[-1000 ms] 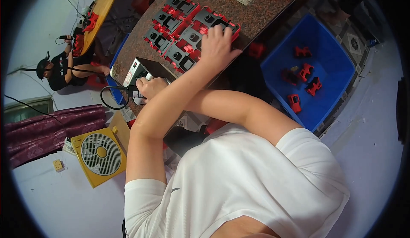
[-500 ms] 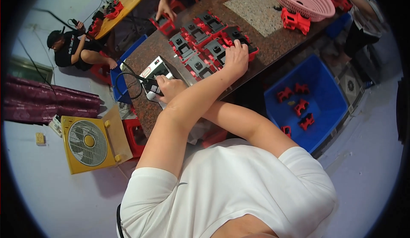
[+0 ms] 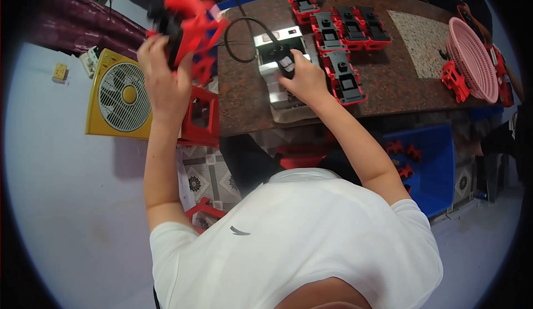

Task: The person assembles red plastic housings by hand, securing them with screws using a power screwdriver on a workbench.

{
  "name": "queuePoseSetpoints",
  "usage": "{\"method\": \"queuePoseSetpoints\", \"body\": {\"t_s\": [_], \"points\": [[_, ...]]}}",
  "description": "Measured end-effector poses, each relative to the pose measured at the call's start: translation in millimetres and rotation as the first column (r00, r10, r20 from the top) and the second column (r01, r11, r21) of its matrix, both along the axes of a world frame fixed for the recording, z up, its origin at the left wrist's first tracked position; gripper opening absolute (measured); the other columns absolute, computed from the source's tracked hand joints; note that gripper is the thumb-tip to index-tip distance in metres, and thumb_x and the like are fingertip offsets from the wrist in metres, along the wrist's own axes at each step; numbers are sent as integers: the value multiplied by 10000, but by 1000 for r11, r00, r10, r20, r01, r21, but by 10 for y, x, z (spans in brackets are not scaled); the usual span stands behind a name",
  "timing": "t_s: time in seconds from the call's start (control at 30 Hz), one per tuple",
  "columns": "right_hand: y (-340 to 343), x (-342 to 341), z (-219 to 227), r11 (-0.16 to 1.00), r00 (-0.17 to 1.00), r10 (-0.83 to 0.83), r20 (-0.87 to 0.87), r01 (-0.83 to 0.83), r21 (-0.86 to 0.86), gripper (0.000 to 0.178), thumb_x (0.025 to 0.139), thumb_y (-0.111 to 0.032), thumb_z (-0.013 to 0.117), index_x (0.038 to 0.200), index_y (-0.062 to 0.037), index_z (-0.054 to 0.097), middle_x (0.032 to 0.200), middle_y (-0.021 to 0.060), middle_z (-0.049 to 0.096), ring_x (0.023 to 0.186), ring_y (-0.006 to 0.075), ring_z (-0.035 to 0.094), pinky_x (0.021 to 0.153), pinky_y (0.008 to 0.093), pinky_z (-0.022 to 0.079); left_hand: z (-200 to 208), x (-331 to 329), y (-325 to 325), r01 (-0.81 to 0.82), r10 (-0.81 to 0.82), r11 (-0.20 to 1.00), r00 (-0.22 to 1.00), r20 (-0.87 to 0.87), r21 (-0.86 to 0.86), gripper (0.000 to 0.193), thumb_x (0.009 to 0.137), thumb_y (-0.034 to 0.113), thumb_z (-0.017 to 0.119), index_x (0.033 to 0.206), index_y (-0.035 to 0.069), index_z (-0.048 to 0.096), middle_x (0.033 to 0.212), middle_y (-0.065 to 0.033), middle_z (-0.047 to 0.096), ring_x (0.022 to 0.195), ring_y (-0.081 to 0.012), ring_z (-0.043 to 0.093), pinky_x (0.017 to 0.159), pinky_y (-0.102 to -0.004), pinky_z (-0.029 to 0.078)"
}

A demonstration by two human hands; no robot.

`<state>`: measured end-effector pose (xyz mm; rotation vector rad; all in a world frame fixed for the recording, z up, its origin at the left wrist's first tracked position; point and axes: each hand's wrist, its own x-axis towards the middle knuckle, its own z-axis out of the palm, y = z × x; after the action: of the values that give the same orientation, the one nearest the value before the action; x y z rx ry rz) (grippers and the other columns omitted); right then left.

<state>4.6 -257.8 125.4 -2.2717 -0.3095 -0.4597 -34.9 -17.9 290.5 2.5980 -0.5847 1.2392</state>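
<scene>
The speckled brown bench spans the upper area. A blue bin, containing red parts, sits below its near edge, at right. A yellow fan stands at left. On the bench, a pink basket is at far right; a metal box is near the left end. Five red-and-black housings are beyond and right of the box. A further raised housing, blurred, is gripped in the fingers of the left hand, left of the bench. The right hand has its fingers closed around a corded black tool over the box; contact between them cannot be determined.
</scene>
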Motion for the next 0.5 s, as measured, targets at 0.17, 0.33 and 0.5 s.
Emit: {"method": "queuePoseSetpoints", "body": {"t_s": [0.17,0.33,0.5], "points": [[44,-26,14,1000,1000,-7,-2,7,-21,632,738,-350,750,1207,-10,499,910,197,676,804,360,674,683,427,541,-1206,-119,734,-32,49,998,938,-342,55,419,725,61,691,1092,-5,498,1143,-208,500,1062,-410,516,839,-465,449],[-23,13,51,1000,999,-13,-46,13,3,643,730,-365,748,1192,14,510,902,233,669,821,385,666,708,448,528,-1961,256,236,94,-25,989,864,-503,111,428,734,130,725,1076,-9,509,1118,-184,515,989,-370,552,786,-427,445],[-118,-146,510,957,999,-23,-40,34,289,487,759,-269,797,1028,-6,487,841,107,636,726,231,623,695,372,504,-2110,968,97,-9,67,989,913,-402,145,607,705,162,765,1232,46,488,1163,-142,518,1043,-297,559,838,-426,385]]}}
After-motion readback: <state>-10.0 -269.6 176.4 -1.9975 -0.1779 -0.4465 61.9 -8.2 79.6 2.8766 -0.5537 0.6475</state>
